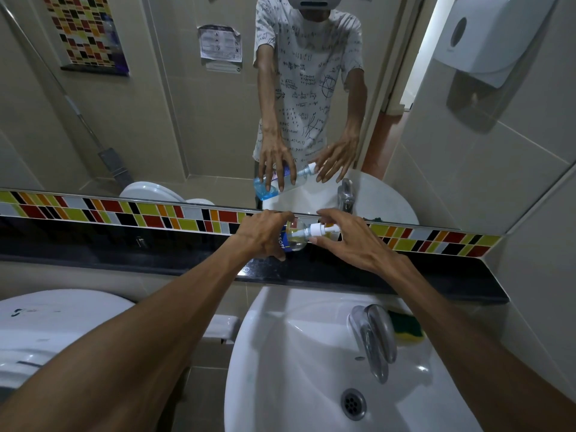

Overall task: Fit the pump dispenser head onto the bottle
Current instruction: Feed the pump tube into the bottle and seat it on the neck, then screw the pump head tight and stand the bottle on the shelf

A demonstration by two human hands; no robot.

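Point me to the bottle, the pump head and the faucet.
bottle (291, 240): head view, clear body by the blue label.
pump head (321, 229): head view, white collar.
faucet (372, 338): head view, chrome spout.

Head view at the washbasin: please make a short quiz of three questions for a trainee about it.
1. True or false: the bottle stands upright on the ledge.
2. Which hand grips the bottle's body? A left, B right.
3. Fill in: the yellow-green sponge lies beside the ____.

Key: 1 false, it is tilted sideways in the left hand; 2 A, the right hand is at the pump head; 3 tap.
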